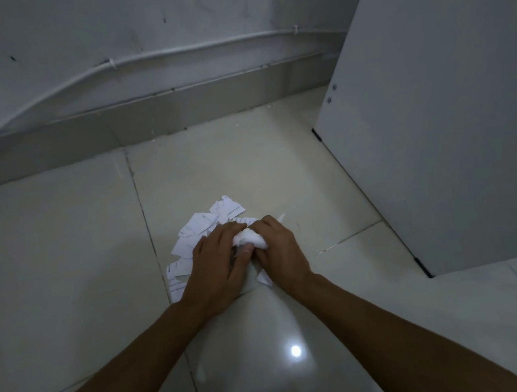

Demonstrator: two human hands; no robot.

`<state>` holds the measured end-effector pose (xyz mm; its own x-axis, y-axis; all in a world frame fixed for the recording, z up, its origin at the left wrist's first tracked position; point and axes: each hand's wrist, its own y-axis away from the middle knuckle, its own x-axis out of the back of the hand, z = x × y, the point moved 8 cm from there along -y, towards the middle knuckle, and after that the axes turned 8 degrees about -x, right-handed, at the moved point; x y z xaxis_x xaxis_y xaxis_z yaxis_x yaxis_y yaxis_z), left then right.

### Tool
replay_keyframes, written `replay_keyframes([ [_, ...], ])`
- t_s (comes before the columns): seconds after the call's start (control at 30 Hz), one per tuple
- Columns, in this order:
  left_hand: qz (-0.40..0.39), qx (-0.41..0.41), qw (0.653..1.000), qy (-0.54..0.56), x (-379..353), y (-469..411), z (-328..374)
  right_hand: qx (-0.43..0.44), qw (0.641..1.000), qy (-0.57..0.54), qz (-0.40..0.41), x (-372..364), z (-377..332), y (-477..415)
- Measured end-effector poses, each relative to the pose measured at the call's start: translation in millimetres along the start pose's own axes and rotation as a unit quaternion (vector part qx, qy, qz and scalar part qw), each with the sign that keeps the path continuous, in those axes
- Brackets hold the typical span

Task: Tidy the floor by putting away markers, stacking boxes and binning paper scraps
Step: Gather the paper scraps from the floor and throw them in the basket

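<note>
A pile of torn white paper scraps (197, 232) lies on the pale tiled floor in the middle of the head view. My left hand (217, 265) and my right hand (279, 250) meet over the pile's right side. Between them sits a crumpled white wad of paper (249, 237), pinched by the fingers of both hands. More scraps lie flat to the left of my left hand and partly under it. One scrap (264, 277) pokes out below my right wrist. No markers, boxes or bin are in view.
A white cabinet panel (433, 126) stands on the floor at the right, its bottom edge running close by my right hand. A grey wall with a skirting board (157, 117) and a cable run (183, 51) closes the far side.
</note>
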<state>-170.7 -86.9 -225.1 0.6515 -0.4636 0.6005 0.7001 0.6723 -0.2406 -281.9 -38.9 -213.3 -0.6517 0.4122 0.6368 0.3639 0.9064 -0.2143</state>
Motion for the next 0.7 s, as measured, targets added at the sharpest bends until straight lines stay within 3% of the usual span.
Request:
replay_keyframes([
  [0.13,0.085,0.033,0.989,0.113,15.7,-19.6,11.3,-0.025,0.994,-0.075,0.079,8.7,-1.7,-12.1],
  [0.37,0.192,0.166,0.931,0.264,40.7,-31.2,1.4,-0.004,0.979,-0.184,0.086,4.8,-47.2,-37.3],
  [0.53,0.235,0.233,0.897,0.294,73.2,-28.5,-6.4,-0.035,0.968,-0.24,0.063,-19.5,-72.2,-54.8],
  [0.7,0.334,0.259,0.865,0.269,136.8,-11.9,-19.0,-0.092,0.95,-0.297,0.018,-58.2,-128.0,-78.7],
])
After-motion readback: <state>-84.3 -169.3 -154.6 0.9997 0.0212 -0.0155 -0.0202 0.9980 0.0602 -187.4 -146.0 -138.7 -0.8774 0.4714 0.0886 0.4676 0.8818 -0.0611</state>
